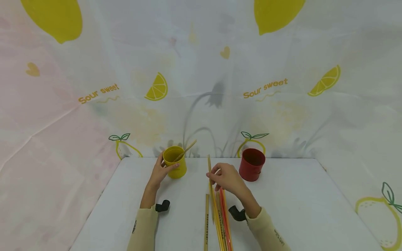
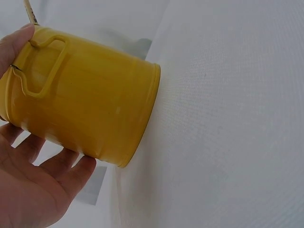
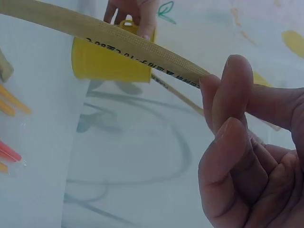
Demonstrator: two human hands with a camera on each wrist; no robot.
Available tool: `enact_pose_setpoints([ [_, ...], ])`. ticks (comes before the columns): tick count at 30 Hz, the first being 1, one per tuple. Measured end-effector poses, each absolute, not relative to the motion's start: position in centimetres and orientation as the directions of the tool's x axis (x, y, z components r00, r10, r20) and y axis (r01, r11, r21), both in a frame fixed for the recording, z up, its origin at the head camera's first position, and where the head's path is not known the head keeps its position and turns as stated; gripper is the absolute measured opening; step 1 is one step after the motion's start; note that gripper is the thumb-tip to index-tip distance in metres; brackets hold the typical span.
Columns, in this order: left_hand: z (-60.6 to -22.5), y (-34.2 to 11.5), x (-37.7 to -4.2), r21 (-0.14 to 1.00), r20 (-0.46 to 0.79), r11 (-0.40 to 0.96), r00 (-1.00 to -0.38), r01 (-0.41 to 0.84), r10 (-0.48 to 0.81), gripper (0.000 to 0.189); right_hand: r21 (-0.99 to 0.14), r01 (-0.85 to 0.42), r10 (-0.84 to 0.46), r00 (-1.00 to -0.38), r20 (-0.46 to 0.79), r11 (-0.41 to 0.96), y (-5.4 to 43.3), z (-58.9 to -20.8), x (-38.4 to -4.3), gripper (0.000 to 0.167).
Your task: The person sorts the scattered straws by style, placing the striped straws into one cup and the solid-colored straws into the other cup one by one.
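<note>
My left hand [image 1: 160,173] holds the yellow metal pail [image 1: 178,172] at the back left of the table, thumb at the rim and fingers along its side. The left wrist view shows the pail's wire handle [image 2: 58,66] beneath the thumb. A brown paper-wrapped straw [image 1: 190,145] leans out of the pail's mouth. To the right, my right hand [image 1: 228,178] pinches another brown paper-wrapped straw [image 3: 114,38], with dark print along it, between thumb and fingertips. That straw stands nearly upright above the loose straws in the head view.
A red pail [image 1: 250,170] stands at the back right. Several red and orange straws [image 1: 224,209] in clear wrap lie at the front middle, beside a lone brown paper-wrapped straw [image 1: 206,223]. Behind the white table [image 1: 301,195] hangs a lemon-print cloth [image 1: 201,69].
</note>
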State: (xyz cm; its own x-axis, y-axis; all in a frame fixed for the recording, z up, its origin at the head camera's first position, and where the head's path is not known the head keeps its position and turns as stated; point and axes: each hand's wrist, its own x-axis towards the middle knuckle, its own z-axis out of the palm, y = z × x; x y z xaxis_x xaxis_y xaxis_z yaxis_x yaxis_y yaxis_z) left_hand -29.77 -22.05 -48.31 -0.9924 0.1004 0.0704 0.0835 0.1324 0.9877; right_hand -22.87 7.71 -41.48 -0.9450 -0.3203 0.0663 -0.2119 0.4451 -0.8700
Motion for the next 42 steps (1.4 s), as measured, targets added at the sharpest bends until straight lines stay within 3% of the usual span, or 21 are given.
enact_pose_setpoints([
  [9,-48.4,-22.1,-29.7,0.988,0.062,0.134,-0.993,0.075,0.096,0.087,-0.887,-0.252,-0.205,-0.961,0.184,0.386,7.3,-40.4,-24.0,0.021],
  [21,-48.3,-22.0,-29.7,0.989,0.068,0.127,-0.992,0.081,0.104,0.088,-0.898,-0.389,-0.038,-0.92,0.39,0.204,6.5,-39.9,-25.6,0.02],
  [36,-48.4,-22.0,-29.8,0.993,0.045,0.101,-0.995,0.054,0.09,0.088,-0.866,-0.491,0.071,-0.864,0.498,0.095,4.3,-39.1,-27.2,0.022],
  [42,-48.2,-22.0,-29.9,0.993,0.044,0.108,-0.995,0.054,0.091,0.087,-0.872,-0.481,0.075,-0.87,0.487,0.085,3.6,-39.0,-27.2,0.019],
])
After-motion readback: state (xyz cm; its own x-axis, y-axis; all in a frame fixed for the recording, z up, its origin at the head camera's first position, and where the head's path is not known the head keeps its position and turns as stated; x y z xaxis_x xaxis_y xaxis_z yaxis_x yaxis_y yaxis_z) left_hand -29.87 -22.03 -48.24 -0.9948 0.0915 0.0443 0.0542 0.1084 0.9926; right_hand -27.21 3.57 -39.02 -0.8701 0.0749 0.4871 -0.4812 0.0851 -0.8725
